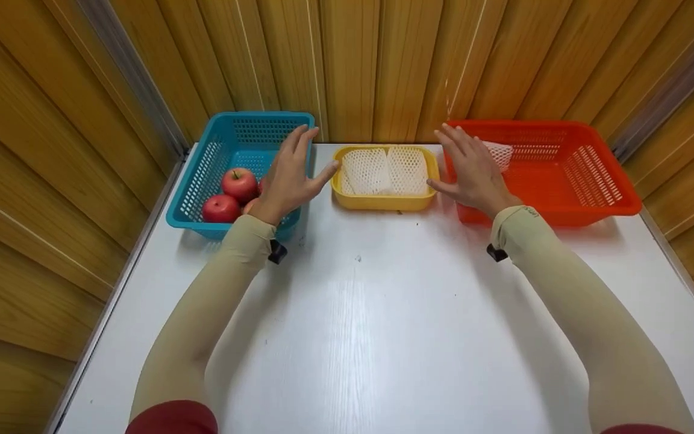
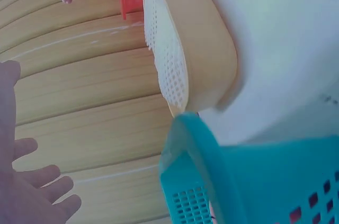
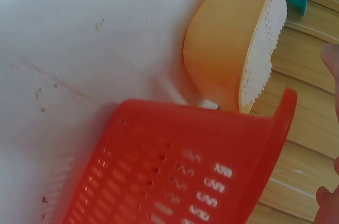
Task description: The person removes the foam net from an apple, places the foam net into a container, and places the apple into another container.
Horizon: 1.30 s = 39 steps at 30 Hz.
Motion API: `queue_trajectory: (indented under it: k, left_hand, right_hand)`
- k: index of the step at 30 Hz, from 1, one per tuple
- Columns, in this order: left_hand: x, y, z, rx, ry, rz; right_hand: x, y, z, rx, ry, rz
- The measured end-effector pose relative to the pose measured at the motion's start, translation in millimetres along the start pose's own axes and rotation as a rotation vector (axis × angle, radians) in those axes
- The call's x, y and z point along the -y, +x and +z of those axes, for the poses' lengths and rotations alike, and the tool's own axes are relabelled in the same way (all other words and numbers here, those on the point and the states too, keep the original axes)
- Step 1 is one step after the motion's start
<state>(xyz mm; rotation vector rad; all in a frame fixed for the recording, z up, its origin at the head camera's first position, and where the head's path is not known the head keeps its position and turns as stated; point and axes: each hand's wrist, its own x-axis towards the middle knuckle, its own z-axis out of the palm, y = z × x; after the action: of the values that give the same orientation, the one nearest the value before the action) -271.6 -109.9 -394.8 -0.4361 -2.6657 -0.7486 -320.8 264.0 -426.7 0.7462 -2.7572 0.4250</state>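
My left hand (image 1: pixel 290 175) hovers over the right side of a blue basket (image 1: pixel 196 224), fingers extended and holding nothing. Red apples (image 1: pixel 239 184) lie in that basket, some partly hidden by the hand. My right hand (image 1: pixel 473 169) is raised over the left edge of a red basket (image 1: pixel 588 208), fingers spread and holding nothing. Behind that hand, a piece of white foam netting (image 1: pixel 499 155) shows inside the red basket. Between the hands stands a yellow container (image 1: pixel 383 204) with white foam fruit nets (image 1: pixel 366 172) in it.
All three containers stand along the back of a white table (image 1: pixel 383 325). Wood-look panels (image 1: pixel 377 66) rise behind it and at both sides. In the left wrist view, the blue basket's rim (image 2: pixel 198 144) is close to the yellow container (image 2: pixel 206 44).
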Motion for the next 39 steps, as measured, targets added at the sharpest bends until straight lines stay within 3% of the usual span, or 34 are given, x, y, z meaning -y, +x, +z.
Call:
queue_trajectory:
  k: [6,15,20,26,39]
  left_hand:
    - [-19.4,1.6,11.4,-0.021,-0.017,0.057]
    - [-47.9,2.7,34.3,0.024,-0.043,0.122]
    - [-60.3,3.4,47.1,0.048,-0.053,0.123]
    - [-69.7,5.2,58.8,0.073,-0.091,0.120]
    - [-85.8,5.5,84.8,0.104,-0.117,0.173]
  right_hand:
    - [-16,-2.0,-8,0.006,0.008,0.030]
    - [-36,-3.9,-22,0.037,0.016,0.097]
    - [-47,-7.2,-25,0.065,0.000,0.121]
    - [-56,-4.3,-28,0.078,-0.012,0.124]
    - [-73,4.0,-37,0.215,-0.012,0.178]
